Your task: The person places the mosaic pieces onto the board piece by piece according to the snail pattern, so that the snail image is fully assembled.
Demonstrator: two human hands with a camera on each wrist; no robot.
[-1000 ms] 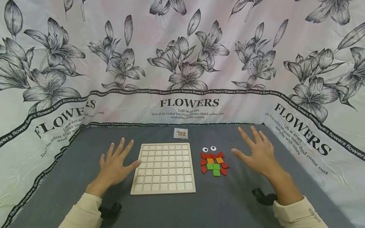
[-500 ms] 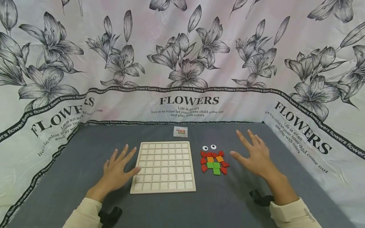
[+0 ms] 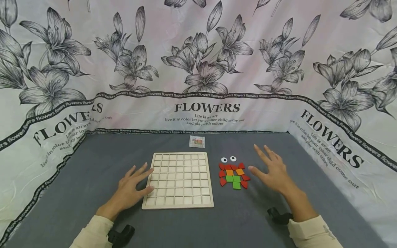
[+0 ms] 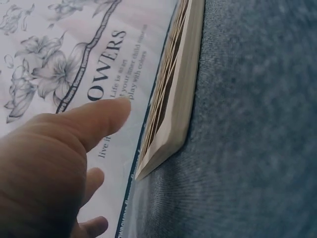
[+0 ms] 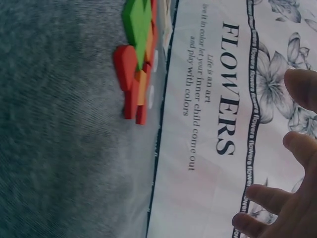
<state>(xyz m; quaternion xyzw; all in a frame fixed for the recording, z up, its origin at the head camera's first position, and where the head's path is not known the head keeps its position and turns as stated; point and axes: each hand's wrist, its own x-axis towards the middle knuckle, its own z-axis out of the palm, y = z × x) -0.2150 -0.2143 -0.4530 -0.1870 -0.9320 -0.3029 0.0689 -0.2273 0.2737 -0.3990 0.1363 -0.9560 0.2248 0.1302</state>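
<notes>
Head view: a grey table [image 3: 242,220] stands before a flower-printed cloth [image 3: 130,113]. Slightly left of centre lies a pale, gridded wooden board [image 3: 180,181]. Just to its right is a cluster of red, orange and green tiles [image 3: 236,178], with two eye discs [image 3: 224,160] at the far side; a small picture card [image 3: 197,141] lies beyond the board. The left hand [image 3: 130,189] hangs over the board's left edge, the right hand [image 3: 273,172] to the right of the tiles. Both grips are apart, fingers spread, holding nothing. The likeliest trouble is a low right hand scattering the loose tiles (small and flat, probably awkward to lift singly).

Left wrist view: the thumb [image 4: 104,116] is apart from the board's raised rim; catching that rim could skew the board.

Right wrist view: the right fingers are well apart from the tiles, packed so closely that pinching one might drag its neighbours.
</notes>
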